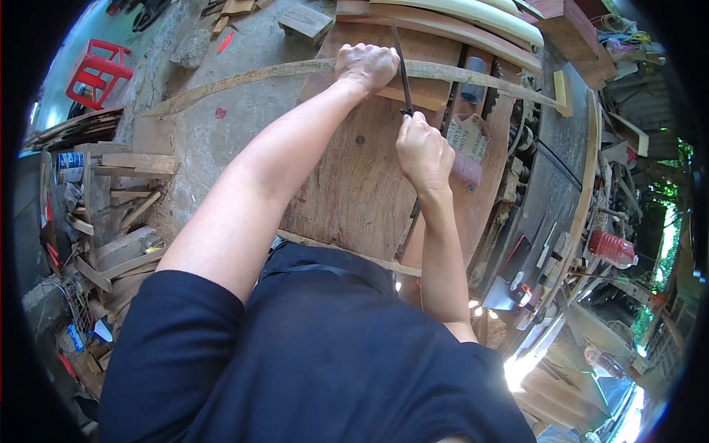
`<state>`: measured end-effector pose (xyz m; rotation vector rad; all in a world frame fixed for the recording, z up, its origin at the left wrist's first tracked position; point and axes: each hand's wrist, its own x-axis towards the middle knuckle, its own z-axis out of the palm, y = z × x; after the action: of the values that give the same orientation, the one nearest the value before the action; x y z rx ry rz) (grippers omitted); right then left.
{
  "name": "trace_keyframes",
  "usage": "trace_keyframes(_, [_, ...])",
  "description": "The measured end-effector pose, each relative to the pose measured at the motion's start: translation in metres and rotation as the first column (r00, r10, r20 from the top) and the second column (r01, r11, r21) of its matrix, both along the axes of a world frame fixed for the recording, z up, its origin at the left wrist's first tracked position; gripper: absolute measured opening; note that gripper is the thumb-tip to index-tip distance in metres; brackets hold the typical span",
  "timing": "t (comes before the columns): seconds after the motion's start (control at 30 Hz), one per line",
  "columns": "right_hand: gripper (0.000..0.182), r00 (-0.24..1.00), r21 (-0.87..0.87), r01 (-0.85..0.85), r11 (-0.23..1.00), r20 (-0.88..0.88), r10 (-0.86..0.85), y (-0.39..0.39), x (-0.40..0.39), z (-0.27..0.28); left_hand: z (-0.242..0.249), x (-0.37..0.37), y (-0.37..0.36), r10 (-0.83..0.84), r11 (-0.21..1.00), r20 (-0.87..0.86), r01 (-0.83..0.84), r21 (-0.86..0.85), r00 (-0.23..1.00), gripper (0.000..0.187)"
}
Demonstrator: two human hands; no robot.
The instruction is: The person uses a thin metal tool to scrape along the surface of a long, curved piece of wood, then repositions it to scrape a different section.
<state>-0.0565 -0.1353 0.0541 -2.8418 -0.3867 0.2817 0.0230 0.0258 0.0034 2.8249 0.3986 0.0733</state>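
Note:
A long, thin, curved wooden strip spans the work area from left to right. My left hand is closed around its middle, fingers wrapped over the top. In my closed right hand is a long, narrow, dark blade-like tool, its grip hidden in my fist. The tool points away from me and crosses the strip just right of my left hand. Beneath both is a wooden tabletop, with a wood block under the strip near the crossing.
Curved boards are stacked at the far edge. A grey pipe piece and a printed sheet lie right of my right hand. Scrap wood is piled left, below a red stool. A red-filled bottle is at right.

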Motion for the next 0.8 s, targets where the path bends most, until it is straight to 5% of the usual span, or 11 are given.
trace_keyframes(0.27, [0.039,0.997,0.051,-0.014,0.999,0.080,0.010,0.031,0.054,-0.031,0.003,-0.005,0.000,-0.026,1.000,0.032,0.026,0.009,0.999,0.049])
trace_keyframes(0.53, [0.036,0.998,-0.045,0.003,0.999,-0.070,-0.006,0.009,0.014,-0.008,0.002,-0.003,0.000,-0.019,1.000,0.003,0.019,0.004,1.000,0.050])
trace_keyframes(0.8, [0.035,0.995,0.040,-0.033,0.999,0.096,0.029,0.016,0.035,-0.021,0.005,-0.004,-0.002,-0.022,1.000,0.029,0.022,0.001,0.999,0.049])
